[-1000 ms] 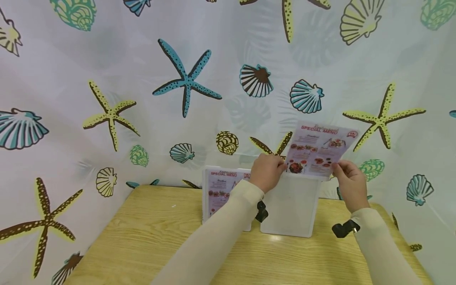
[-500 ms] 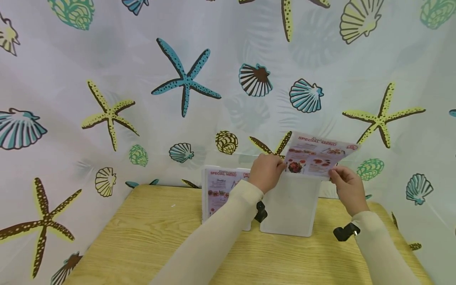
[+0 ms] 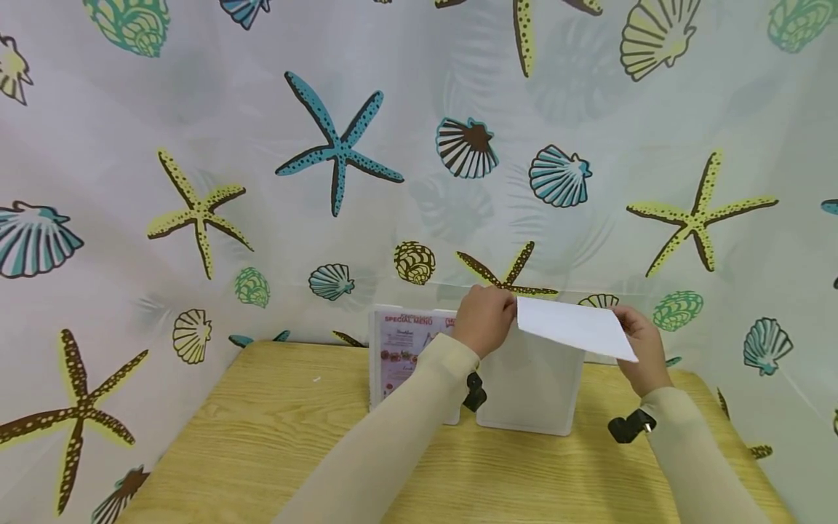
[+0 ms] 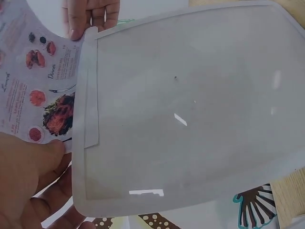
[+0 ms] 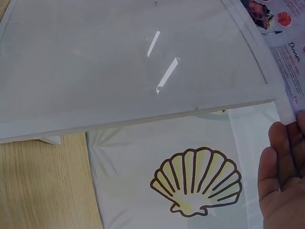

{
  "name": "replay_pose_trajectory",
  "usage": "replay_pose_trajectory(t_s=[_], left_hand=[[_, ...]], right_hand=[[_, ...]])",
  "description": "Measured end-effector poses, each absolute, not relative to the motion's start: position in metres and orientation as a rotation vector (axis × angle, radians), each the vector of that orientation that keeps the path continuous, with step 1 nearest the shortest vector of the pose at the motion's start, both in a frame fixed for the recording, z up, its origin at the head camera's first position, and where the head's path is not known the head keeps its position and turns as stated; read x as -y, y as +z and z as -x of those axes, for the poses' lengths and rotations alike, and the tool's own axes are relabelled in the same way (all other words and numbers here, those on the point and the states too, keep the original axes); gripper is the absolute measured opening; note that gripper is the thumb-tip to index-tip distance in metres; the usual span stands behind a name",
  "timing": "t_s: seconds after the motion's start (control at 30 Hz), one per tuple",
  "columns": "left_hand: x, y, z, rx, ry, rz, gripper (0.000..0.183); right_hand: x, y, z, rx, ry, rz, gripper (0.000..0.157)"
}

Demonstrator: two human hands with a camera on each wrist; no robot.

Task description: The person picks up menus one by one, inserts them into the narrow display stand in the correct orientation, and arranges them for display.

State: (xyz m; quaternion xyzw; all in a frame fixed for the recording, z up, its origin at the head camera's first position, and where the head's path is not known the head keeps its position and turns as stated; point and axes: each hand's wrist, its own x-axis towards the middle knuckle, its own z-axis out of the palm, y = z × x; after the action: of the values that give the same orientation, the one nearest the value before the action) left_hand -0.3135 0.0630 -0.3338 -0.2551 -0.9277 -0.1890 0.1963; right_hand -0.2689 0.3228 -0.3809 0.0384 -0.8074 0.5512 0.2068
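A printed menu sheet (image 3: pixel 569 324) bends forward over the top of an upright whitish clear-faced holder (image 3: pixel 533 386), its white back showing in the head view. At the sheet's left lower corner my left hand (image 3: pixel 483 320) pinches sheet and holder edge together, thumb on the printed side. My right hand (image 3: pixel 644 348) holds the right lower corner between thumb and fingers. In the left wrist view the printed food pictures of the menu sheet (image 4: pixel 33 81) meet the rim of the holder (image 4: pixel 190 109), and a narrow white strip (image 4: pixel 91 109) lies just inside that rim.
To the left stands a second holder with a menu (image 3: pixel 399 353) in it, partly hidden by my left forearm. Both stand on a wood-grain table (image 3: pixel 281 422). Behind is a curtain (image 3: pixel 393 109) printed with shells and starfish.
The sheet's top has tipped forward and down, so its printed side has turned away from the head view and the white back shows. Both hands stay nearly in place.
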Motion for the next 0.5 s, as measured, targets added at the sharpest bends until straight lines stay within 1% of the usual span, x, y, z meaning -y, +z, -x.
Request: replay_pose_trajectory(t_s=[0.13,0.27,0.3,0.4,0.5], left_hand=[[-0.0649,-0.3336,0.3140,2.596,-0.526,0.720,0.027],[-0.0665,-0.3324,0.3118,2.611,-0.645,0.698,0.017],[-0.0667,-0.3321,0.3114,2.611,-0.682,0.704,0.020],[-0.0660,-0.3299,0.3103,2.580,-0.810,0.801,0.037],[-0.0635,-0.3270,0.3104,2.473,-0.879,0.985,0.042]], right_hand=[[-0.3250,-0.3860,0.2684,2.243,1.609,-0.088,0.036],[-0.3246,-0.3866,0.2687,2.281,1.532,-0.032,0.038],[-0.3240,-0.3860,0.2686,2.284,1.520,-0.016,0.037],[-0.3217,-0.3838,0.2675,2.292,1.490,0.026,0.035],[-0.3200,-0.3827,0.2669,2.290,1.476,0.037,0.033]])
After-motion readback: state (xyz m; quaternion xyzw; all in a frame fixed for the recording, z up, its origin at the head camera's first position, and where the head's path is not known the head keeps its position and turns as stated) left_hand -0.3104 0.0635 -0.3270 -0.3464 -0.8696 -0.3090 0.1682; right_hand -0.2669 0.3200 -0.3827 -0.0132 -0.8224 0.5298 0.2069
